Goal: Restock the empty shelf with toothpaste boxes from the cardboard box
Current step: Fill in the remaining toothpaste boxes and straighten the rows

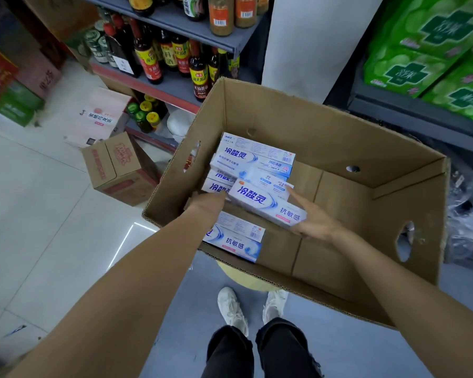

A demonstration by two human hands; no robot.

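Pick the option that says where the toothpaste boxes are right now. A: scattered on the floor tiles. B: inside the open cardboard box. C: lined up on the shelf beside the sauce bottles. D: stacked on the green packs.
B: the toothpaste boxes lie inside the open cardboard box, and both the left hand and the right hand are reaching in around the top one.

Both arms extended — left hand [206, 204] curled, right hand [316, 221] open-fingered

Bright even indoor light, white glare on floor [137, 227], wide-angle bending at edges, green packs [432, 50] and right hand [316, 222] slightly blurred
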